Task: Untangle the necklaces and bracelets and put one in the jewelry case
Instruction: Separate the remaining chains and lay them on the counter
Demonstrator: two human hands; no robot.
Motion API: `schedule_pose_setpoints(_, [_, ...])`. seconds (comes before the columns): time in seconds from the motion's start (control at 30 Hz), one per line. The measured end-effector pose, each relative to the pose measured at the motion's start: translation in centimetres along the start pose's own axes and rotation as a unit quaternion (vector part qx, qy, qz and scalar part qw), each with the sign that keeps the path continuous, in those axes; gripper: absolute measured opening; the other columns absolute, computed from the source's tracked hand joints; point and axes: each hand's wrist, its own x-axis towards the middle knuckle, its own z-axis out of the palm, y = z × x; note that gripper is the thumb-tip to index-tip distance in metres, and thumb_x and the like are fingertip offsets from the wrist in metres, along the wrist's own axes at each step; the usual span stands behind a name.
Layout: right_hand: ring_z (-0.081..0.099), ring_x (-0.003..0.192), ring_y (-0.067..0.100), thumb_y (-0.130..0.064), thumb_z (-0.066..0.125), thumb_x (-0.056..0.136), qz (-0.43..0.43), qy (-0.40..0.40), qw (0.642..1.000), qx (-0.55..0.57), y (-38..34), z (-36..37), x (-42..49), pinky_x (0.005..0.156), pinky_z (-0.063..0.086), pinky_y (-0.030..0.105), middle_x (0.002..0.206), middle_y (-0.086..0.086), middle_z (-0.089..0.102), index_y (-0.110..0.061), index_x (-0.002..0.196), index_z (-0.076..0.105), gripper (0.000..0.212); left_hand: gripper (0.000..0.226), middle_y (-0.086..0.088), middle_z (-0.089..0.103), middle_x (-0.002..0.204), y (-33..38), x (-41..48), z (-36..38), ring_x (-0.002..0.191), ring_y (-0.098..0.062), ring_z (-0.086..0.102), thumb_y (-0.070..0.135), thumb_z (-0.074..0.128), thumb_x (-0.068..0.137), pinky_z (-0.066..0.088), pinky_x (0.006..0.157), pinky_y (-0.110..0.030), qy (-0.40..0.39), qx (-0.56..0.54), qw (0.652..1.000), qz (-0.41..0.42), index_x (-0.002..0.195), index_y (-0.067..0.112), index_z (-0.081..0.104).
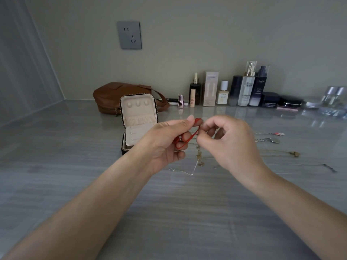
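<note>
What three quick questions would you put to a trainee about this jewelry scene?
1. True or false: the jewelry case stands shut.
2. Which colour is the cord bracelet that the left hand and right hand pinch between them? A blue, B red, C green.
3. What hangs below the hands, over the countertop?
Key: 1 false, its lid is up. 2 B. 3 a thin gold chain.
</note>
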Motion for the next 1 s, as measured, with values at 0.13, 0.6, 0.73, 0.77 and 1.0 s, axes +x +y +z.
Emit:
schedule_pose_setpoints(0.13, [0.049, 0.054, 0.005, -0.018, 0.071, 0.072, 0.012, -0.015, 1.0, 0.018, -0.1, -0.5, 0.0, 0.053, 0.039, 0.023, 0.063, -0.008, 0.061, -0.022, 0.068, 0.067, 0.007, 0.021, 0.009, 0.041, 0.048, -0.1, 0.2, -0.1, 0.042, -0.005, 0.031, 0.034, 0.062, 0.078, 0.028, 0.05, -0.021, 0.012, -0.012, 1.0, -0.01, 0.077, 0.019, 0.076])
schedule_pose_setpoints(0.6, [0.048, 0.051, 0.0, -0.012, 0.07, 0.072, 0.065, -0.015, 0.991, 0.118, -0.8, -2.0, 0.8, 0.051, 0.039, 0.014, 0.062, -0.002, 0.065, -0.024, 0.061, 0.071, 0.016, 0.027, 0.008, 0.042, 0.046, -0.4, 0.9, -0.4, 0.038, -0.006, 0.031, 0.034, 0.061, 0.087, 0.027, 0.05, -0.022, 0.069, 0.05, 0.996, -0.011, 0.066, 0.017, 0.06])
schedule_pose_setpoints(0.73, [0.044, 0.049, 0.001, -0.009, 0.066, 0.073, 0.139, -0.01, 0.973, 0.185, -0.8, -2.6, 1.4, 0.047, 0.034, 0.012, 0.053, -0.008, 0.058, -0.024, 0.058, 0.069, 0.021, 0.03, 0.007, 0.037, 0.04, -0.6, 1.1, -0.5, 0.036, -0.006, 0.029, 0.034, 0.056, 0.091, 0.026, 0.048, -0.022, 0.088, 0.098, 0.991, 0.017, 0.068, 0.015, 0.055])
schedule_pose_setpoints(0.77, [0.043, 0.049, 0.003, -0.007, 0.064, 0.074, 0.165, -0.019, 0.964, 0.209, -0.8, -2.8, 1.6, 0.045, 0.032, 0.014, 0.054, -0.006, 0.056, -0.021, 0.059, 0.067, 0.02, 0.031, 0.007, 0.037, 0.04, -0.6, 1.1, -0.6, 0.036, -0.006, 0.03, 0.035, 0.056, 0.091, 0.026, 0.048, -0.022, 0.09, 0.111, 0.99, 0.019, 0.067, 0.016, 0.054])
schedule_pose_setpoints(1.0, [0.057, 0.057, 0.009, -0.005, 0.047, 0.085, 0.286, -0.109, 0.881, 0.36, -0.9, -3.2, 2.1, 0.054, 0.033, 0.025, 0.064, 0.0, 0.064, -0.017, 0.066, 0.052, 0.023, 0.04, 0.004, 0.035, 0.046, -1.1, 1.5, -1.2, 0.043, -0.012, 0.031, 0.038, 0.056, 0.091, 0.028, 0.044, -0.021, 0.104, 0.216, 0.97, 0.038, 0.057, 0.018, 0.049])
